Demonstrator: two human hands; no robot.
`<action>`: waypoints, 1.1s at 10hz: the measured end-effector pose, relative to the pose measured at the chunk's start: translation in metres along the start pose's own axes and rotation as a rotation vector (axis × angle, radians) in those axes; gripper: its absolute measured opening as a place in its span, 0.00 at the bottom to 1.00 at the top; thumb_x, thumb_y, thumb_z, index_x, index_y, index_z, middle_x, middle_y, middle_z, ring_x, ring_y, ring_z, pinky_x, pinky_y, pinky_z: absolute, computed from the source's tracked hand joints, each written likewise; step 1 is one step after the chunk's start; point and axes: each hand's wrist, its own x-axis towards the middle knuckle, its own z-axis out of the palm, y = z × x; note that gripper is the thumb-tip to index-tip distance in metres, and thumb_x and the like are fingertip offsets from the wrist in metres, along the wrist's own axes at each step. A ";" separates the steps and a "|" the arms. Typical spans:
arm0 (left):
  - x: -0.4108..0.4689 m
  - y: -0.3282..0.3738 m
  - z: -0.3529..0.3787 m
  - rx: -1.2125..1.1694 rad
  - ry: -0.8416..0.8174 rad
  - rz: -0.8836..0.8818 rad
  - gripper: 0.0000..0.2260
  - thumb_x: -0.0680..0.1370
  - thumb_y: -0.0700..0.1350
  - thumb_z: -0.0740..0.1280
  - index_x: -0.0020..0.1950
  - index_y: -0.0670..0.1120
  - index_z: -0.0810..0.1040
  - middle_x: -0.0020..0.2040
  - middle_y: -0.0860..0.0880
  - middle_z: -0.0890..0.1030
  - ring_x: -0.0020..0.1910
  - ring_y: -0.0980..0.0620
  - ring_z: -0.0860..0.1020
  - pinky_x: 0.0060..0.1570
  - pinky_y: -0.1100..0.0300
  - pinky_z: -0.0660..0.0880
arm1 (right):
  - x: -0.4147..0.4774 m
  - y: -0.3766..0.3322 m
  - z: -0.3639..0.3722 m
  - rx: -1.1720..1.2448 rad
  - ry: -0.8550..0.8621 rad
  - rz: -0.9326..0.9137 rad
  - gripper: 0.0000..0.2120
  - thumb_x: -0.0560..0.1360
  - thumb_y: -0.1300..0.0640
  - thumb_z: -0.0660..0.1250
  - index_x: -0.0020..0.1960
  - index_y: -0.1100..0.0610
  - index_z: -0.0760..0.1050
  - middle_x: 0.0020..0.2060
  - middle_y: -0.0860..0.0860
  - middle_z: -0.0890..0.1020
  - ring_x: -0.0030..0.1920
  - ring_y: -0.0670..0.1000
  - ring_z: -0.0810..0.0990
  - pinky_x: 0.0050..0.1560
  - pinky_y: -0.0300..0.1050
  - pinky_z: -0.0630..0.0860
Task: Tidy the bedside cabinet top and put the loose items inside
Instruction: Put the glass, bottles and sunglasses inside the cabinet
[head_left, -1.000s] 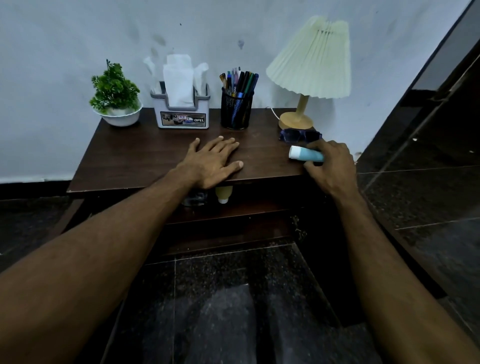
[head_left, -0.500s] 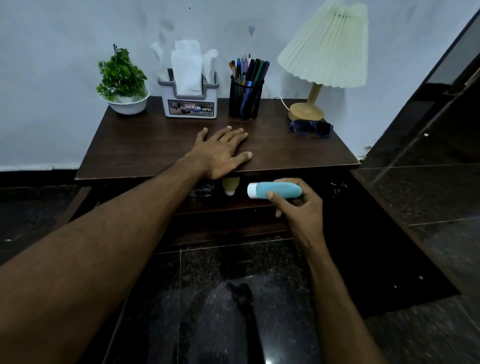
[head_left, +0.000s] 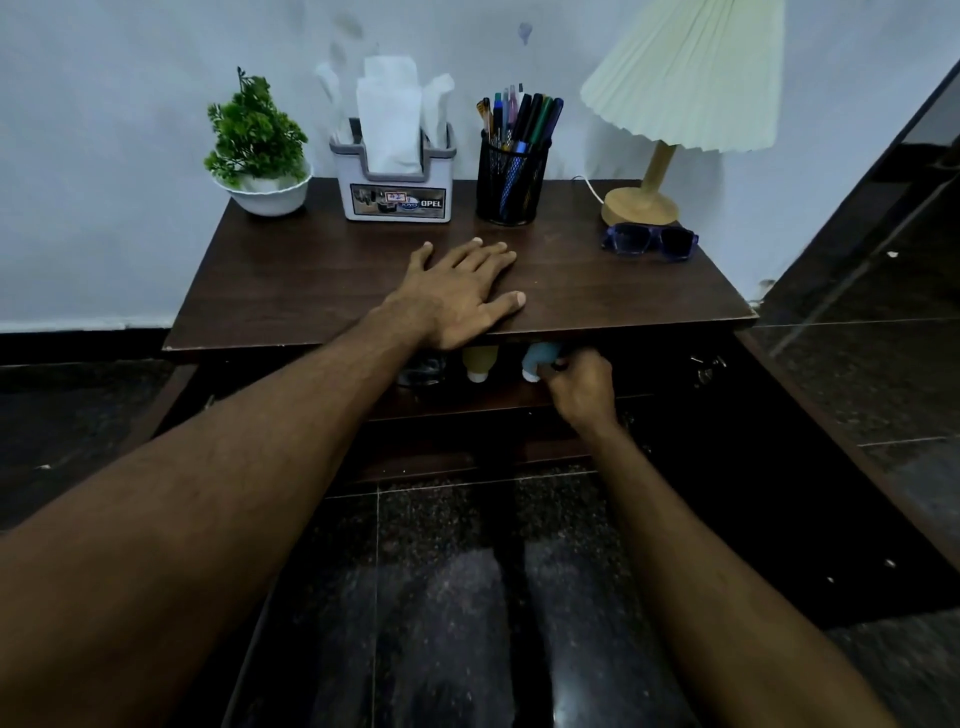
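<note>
My left hand (head_left: 460, 293) lies flat, fingers spread, on the dark wooden cabinet top (head_left: 311, 280) near its front edge. Under the top, my right hand (head_left: 576, 384) grips a light blue bottle (head_left: 537, 358) standing cap-down on the inner shelf (head_left: 457, 402). A yellow bottle (head_left: 479, 364) stands just left of it, and a dark object (head_left: 421, 369) sits further left. Blue sunglasses (head_left: 649, 240) rest on the top at the right, in front of the lamp base.
Along the back of the top stand a potted plant (head_left: 257, 150), a tissue box (head_left: 395, 176), a mesh pen holder (head_left: 511, 171) and a pleated lamp (head_left: 680, 88). Open cabinet doors (head_left: 857, 467) flank the shelf. Dark tiled floor lies below.
My right hand carried the blue bottle off the top's right front edge, down and left, into the shelf beside the yellow bottle. My left hand stayed flat on the top.
</note>
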 end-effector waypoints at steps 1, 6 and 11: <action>0.001 0.000 0.001 0.000 0.000 0.001 0.31 0.84 0.66 0.47 0.85 0.55 0.51 0.85 0.56 0.52 0.84 0.54 0.48 0.79 0.34 0.44 | 0.007 0.001 0.004 -0.013 0.010 -0.035 0.17 0.74 0.53 0.77 0.45 0.68 0.82 0.43 0.63 0.85 0.47 0.64 0.84 0.45 0.51 0.78; 0.001 -0.001 0.002 0.000 0.017 0.004 0.31 0.84 0.66 0.48 0.85 0.55 0.52 0.85 0.56 0.52 0.84 0.54 0.48 0.79 0.34 0.45 | -0.001 0.002 0.008 0.079 0.030 0.092 0.21 0.70 0.51 0.80 0.51 0.66 0.80 0.48 0.62 0.85 0.51 0.61 0.83 0.50 0.51 0.77; -0.001 0.000 0.000 -0.002 0.006 0.016 0.30 0.84 0.66 0.46 0.85 0.55 0.51 0.85 0.56 0.51 0.84 0.54 0.48 0.79 0.35 0.45 | -0.064 -0.052 -0.100 0.006 0.653 -0.445 0.02 0.76 0.60 0.69 0.48 0.57 0.79 0.40 0.51 0.81 0.38 0.50 0.78 0.42 0.39 0.75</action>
